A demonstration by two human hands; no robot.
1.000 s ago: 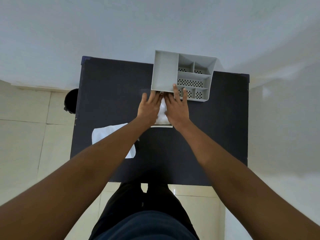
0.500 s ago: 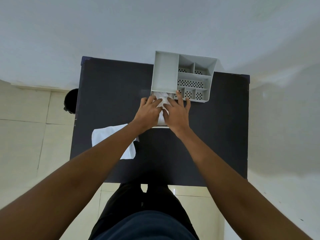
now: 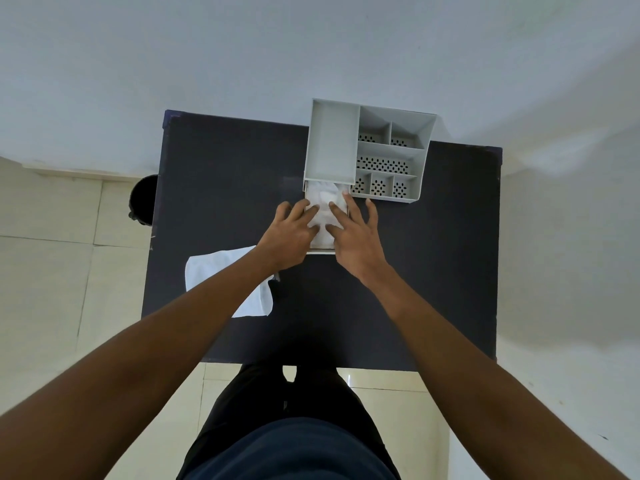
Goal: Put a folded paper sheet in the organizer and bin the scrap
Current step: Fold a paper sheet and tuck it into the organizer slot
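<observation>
- The dark rectangular tabletop [image 3: 221,188] fills most of my view, pushed against a pale wall.
- On its far edge stands the grey plastic desk organizer [image 3: 332,143], with one long plain compartment and several smaller perforated ones; a shallow drawer [image 3: 320,251] at its base is pulled out toward me.
- A loose white scrap of paper [image 3: 221,275] lies flat on the table's left side, partly under my left forearm, well apart from the organizer.
- The round black bin [image 3: 143,199] sits on the floor just beyond the table's left edge, mostly hidden.
- The folded white paper sheet [image 3: 325,202] lies in the drawer, crumpled at its far end.
- My left hand [image 3: 289,237] and right hand [image 3: 356,240] rest on the sheet, fingers spread and pressing down, gripping nothing.
- I judge the sheet nearly stowed: it needs flattening and the drawer needs closing. The scrap is not yet binned.
</observation>
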